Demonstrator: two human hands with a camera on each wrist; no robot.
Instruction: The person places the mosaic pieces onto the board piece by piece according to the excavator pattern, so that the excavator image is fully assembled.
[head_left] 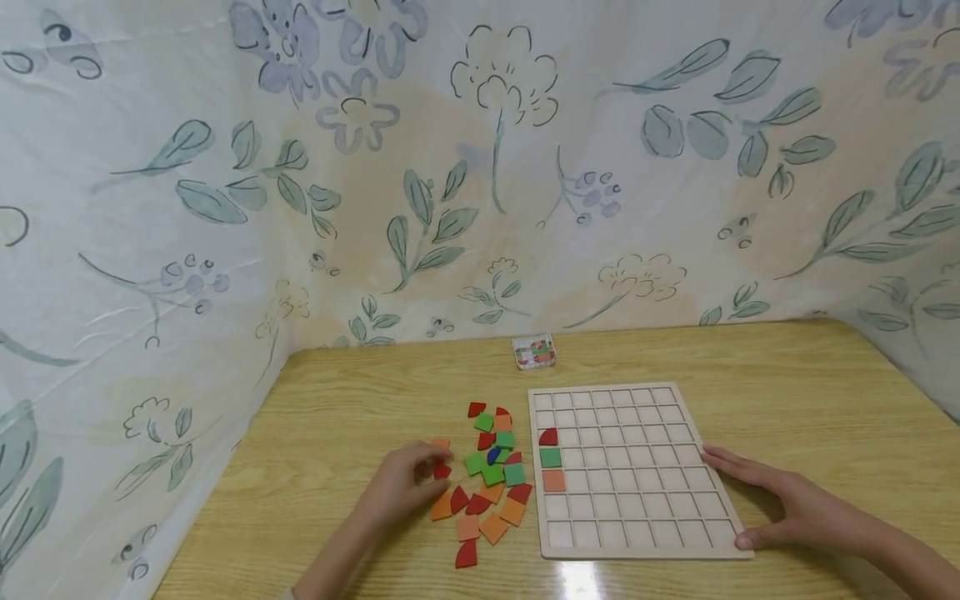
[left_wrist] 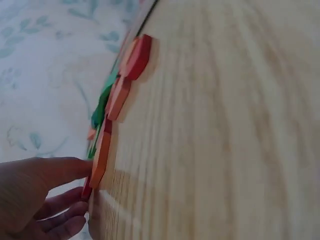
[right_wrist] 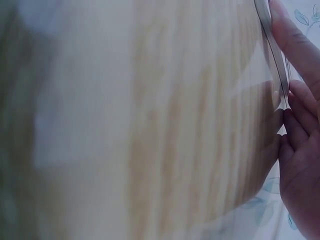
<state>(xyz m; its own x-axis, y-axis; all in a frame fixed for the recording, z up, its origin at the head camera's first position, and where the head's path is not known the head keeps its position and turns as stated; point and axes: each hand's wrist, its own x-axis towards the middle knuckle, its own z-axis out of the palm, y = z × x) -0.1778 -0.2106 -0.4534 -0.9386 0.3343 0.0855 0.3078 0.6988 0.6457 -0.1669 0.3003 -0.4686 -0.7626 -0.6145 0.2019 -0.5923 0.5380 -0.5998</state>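
My left hand (head_left: 405,479) is at the left side of a loose pile of flat wooden pieces, its thumb and fingertips apart around a red quarter-circle piece (head_left: 442,472). In the left wrist view the thumb lies near an orange piece (left_wrist: 101,159), and the fingertips meet a red edge; a firm pinch does not show. My right hand (head_left: 787,508) rests against the right edge of a pale grid board (head_left: 637,552), fingers extended, thumb at the near right corner. In the board's left column sit a red quarter-circle (head_left: 549,437), a green square (head_left: 551,457) and a salmon square (head_left: 554,481).
Green squares (head_left: 492,475), orange squares (head_left: 493,529), red quarter-circles (head_left: 467,553) and a small blue piece (head_left: 492,456) lie between left hand and board. A small pattern card (head_left: 534,352) lies behind the board. Floral cloth (head_left: 525,167) hangs along the wooden table's (head_left: 360,383) back edge.
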